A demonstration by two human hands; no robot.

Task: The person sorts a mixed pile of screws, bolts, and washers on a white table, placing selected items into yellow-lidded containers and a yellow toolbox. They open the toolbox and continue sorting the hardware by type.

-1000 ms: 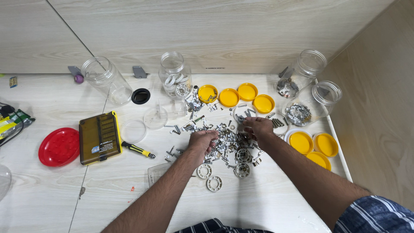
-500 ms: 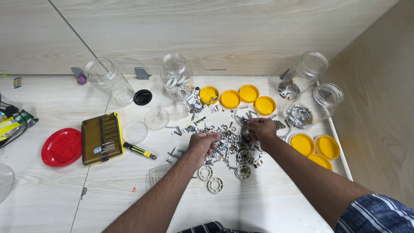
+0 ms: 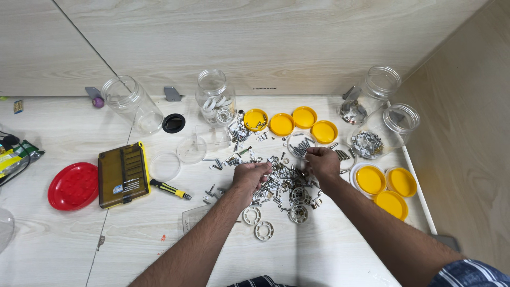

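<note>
At the far left of the pale wooden surface point(image 3: 64, 250) your red round lid point(image 3: 73, 185) lies near the edge with the amber compartment box point(image 3: 123, 174) just beside it, shut and lying flat, and a small black-and-yellow screwdriver point(image 3: 170, 188) rests at the box's right, all set apart from the loose metal, which reads as kept out of the way. Farther back an empty clear jar point(image 3: 132, 103) leans on its side, and an upright clear jar point(image 3: 214, 96) holding a few ring-shaped parts stands by the wall; their open mouths suggest they are there to receive sorted pieces. Your left hand point(image 3: 251, 176) sits on the left side of the heap of screws and small metal parts point(image 3: 276, 175), fingers curled down and nearly together, touching the pieces; whether it has pinched one I cannot tell. Near you, white bearing rings point(image 3: 263, 230) lie apart from the heap, as if already separated. Your right hand point(image 3: 323, 161) is at the heap's right edge, fingers drawn together as though nipping something small, but the piece itself is hidden. Yellow lids point(image 3: 303, 117) line the far side face up, some holding screws, and two tilted jars point(image 3: 383, 129) with metal parts rest at the far right.
</note>
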